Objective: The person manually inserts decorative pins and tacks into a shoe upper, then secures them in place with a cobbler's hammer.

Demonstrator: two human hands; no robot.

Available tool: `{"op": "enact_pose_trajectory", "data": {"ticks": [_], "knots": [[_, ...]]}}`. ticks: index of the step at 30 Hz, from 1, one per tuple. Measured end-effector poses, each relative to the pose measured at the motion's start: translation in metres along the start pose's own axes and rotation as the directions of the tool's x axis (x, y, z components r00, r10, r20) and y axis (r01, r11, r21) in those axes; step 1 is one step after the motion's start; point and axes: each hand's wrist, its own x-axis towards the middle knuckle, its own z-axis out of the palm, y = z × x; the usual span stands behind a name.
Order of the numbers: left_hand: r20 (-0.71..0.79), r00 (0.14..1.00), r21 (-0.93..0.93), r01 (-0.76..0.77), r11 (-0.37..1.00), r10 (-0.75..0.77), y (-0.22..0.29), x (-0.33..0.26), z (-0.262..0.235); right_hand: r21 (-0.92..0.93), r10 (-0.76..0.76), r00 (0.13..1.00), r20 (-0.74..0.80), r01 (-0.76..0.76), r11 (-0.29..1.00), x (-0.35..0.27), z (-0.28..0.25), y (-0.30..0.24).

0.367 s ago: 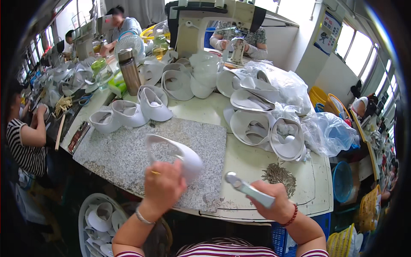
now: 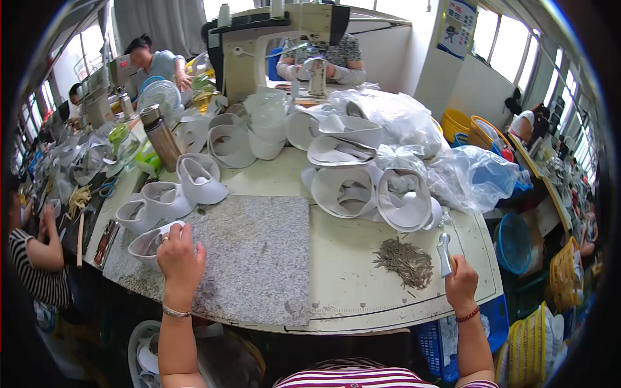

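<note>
At the left end of the speckled stone slab [image 2: 259, 252], my left hand [image 2: 181, 258] grips the near edge of a white shoe upper [image 2: 143, 247]. Its fingers are bent over the rim, and part of the upper is hidden behind them. More white shoe uppers [image 2: 165, 197] stand in a row just beyond it. My right hand [image 2: 462, 281] is closed round a silver metal hand tool [image 2: 445, 255] with a rounded end, held upright over the table's right side. The tool's lower part is hidden in the fist. Left of it lies a heap of thin grey-brown slivers [image 2: 404, 262].
White uppers [image 2: 346, 191] and clear plastic bags [image 2: 472, 178] cover the table's far right. A steel flask [image 2: 160, 139] stands at the far left, and a sewing machine [image 2: 278, 55] at the back. A blue crate [image 2: 427, 352] sits below the front edge. Other people work nearby.
My left hand has carried the white upper from the slab's middle to its left end, beside the row. My right hand has moved right, and the tool now points up. The view has shifted.
</note>
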Motion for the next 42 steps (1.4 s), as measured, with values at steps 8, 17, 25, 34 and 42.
{"op": "enact_pose_trajectory", "data": {"ticks": [8, 17, 25, 34, 42], "knots": [[-0.044, 0.860, -0.508, -0.458, 0.730, 0.509, 0.150, 0.058, -0.015, -0.144, 0.199, 0.980, 0.030, -0.193, 0.971, -0.026, 0.002, 0.062], [-0.051, 0.785, -0.436, -0.574, 0.694, 0.618, 0.257, 0.096, 0.046, -0.101, 0.152, 0.988, 0.042, -0.147, 0.984, -0.031, 0.005, 0.068], [0.289, 0.916, -0.907, 0.355, -0.228, 0.276, 0.239, 0.107, 0.034, 0.063, 0.138, 0.981, -0.139, -0.131, 0.989, -0.016, 0.005, 0.069], [0.428, 0.879, -0.730, 0.474, -0.493, 0.211, 0.222, 0.101, 0.047, 0.059, -0.457, 0.884, -0.098, 0.464, 0.884, 0.091, 0.050, -0.082], [0.497, 0.824, -0.536, 0.538, -0.651, 0.272, 0.205, 0.100, 0.042, -0.196, -0.313, 0.820, 0.480, 0.447, 0.873, 0.144, 0.111, -0.096]]}}
